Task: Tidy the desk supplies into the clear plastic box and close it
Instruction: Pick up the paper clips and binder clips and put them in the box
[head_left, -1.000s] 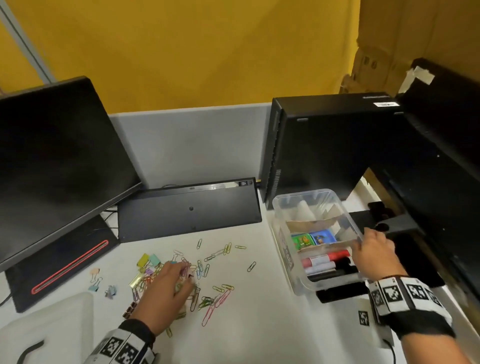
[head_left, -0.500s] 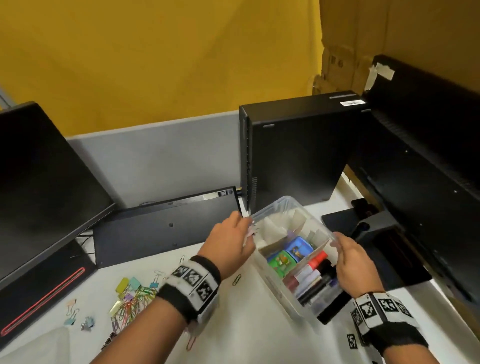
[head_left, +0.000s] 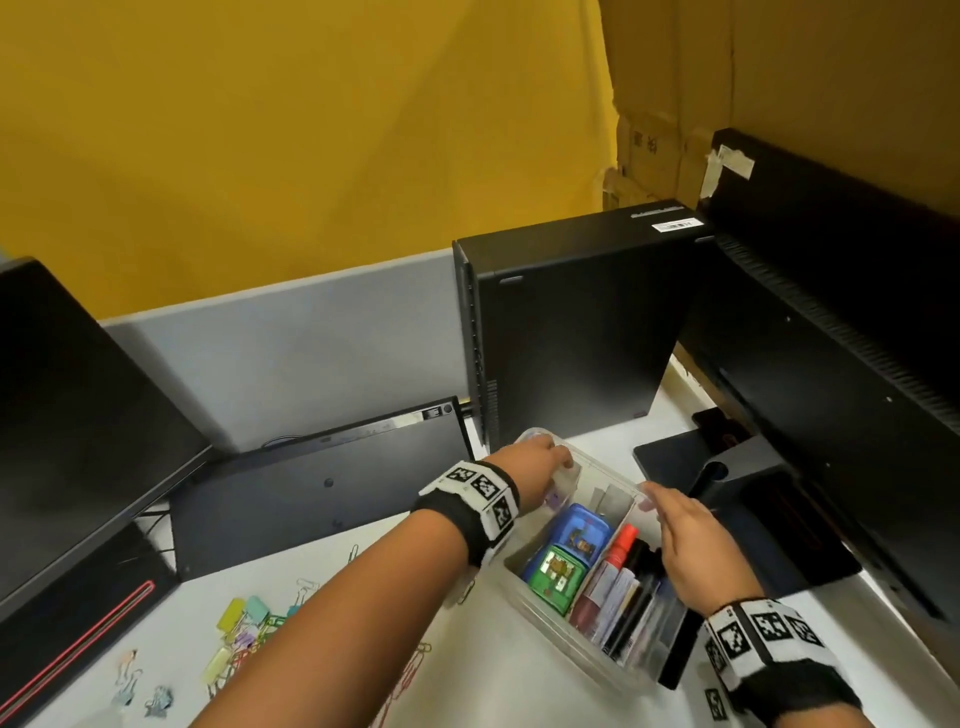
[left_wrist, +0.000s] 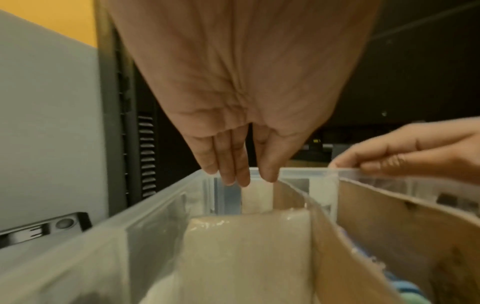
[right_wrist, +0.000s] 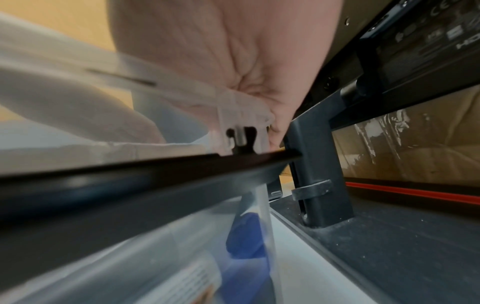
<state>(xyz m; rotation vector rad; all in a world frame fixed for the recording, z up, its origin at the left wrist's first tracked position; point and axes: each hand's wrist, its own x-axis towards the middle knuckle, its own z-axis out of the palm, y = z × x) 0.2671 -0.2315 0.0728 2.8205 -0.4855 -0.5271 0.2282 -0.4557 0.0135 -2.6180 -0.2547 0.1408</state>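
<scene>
The clear plastic box (head_left: 586, 656) stands open on the white desk, split by cardboard dividers (left_wrist: 376, 226). It holds a blue case (head_left: 579, 530), a green case (head_left: 553, 577) and markers (head_left: 621, 582). My left hand (head_left: 545, 460) hovers over the far left compartment, fingers (left_wrist: 233, 164) straight and pointing down, nothing visible between them. My right hand (head_left: 675, 525) grips the box's right rim (left_wrist: 345, 170), seen close up against the box wall (right_wrist: 244, 115). Coloured paper clips (head_left: 249, 639) and binder clips (head_left: 130, 675) lie loose at the lower left.
A black computer tower (head_left: 571, 332) stands right behind the box. A keyboard (head_left: 322, 483) leans against the grey partition. One monitor (head_left: 78, 415) is at the left; another monitor (head_left: 857, 338) and its stand base (head_left: 753, 499) crowd the box's right side.
My left hand left the clip pile and travelled right to the box's far compartment. The box has turned at an angle under my right hand, which stayed on the rim.
</scene>
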